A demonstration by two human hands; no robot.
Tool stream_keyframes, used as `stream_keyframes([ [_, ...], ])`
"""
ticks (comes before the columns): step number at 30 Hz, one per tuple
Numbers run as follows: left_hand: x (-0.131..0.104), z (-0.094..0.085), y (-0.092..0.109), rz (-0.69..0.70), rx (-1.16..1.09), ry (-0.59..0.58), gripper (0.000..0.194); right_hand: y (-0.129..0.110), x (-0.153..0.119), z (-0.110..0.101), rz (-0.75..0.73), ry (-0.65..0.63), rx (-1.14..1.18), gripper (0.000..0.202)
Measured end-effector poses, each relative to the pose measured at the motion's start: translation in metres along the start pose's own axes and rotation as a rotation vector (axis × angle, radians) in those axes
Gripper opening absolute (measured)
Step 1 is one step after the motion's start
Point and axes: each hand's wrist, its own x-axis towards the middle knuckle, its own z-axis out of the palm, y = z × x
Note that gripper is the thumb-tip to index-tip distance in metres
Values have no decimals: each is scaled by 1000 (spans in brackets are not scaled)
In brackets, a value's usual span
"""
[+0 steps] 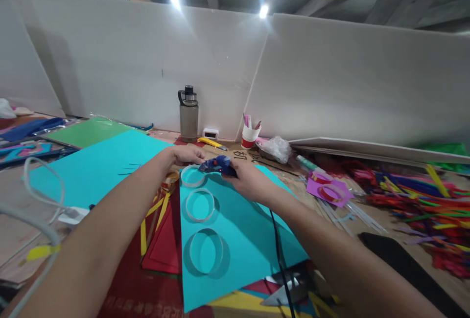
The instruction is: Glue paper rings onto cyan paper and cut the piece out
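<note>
A turquoise sheet [246, 235] carries three pale rings in a row along its left edge: a near ring [222, 254], a middle ring [213, 206] and a far ring [182, 181]. My left hand [188, 153] has its fingers curled together at the rim of the far ring and seems to pinch it; the fingertips are partly hidden. Wrapped in my right hand [247, 178] is a blue hot glue gun [216, 164], its nozzle pointing left at that same ring. A black cord [277, 239] trails from it across the sheet towards me.
Behind my hands stand a water bottle [189, 120], a yellow utility knife [212, 143] and a paper cup of pens [250, 137]. Colourful pipe cleaners [422, 200] pile up at right. Scissors [288, 291] lie under the sheet's near edge. White cables [40, 230] loop at left.
</note>
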Motion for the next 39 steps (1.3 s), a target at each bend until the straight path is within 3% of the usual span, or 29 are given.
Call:
stream_keyframes([
  [3,-5,-1,-4,-15,-94,-72,39,-2,6,0,35,-23,-47,31],
  [8,-3,7,-9,-168,-16,-141,37,10,4,0,94,-120,-133,28],
  [14,3,17,-6,-235,52,-84,28,16,-8,1,90,-166,-131,26],
  [17,0,24,-4,-228,98,56,20,14,-13,5,82,-156,-91,28],
  [23,-24,45,-5,-137,175,524,26,13,-20,18,80,-128,6,25],
  [28,-50,59,-4,-73,266,704,30,18,-23,27,90,-101,27,22],
  [30,-61,64,-4,-52,366,702,37,19,-24,29,91,-90,14,20],
  [35,-79,76,-13,9,461,556,51,15,-25,28,100,-95,24,20],
  [39,-82,84,-18,-34,556,564,72,14,-25,30,116,-93,30,22],
])
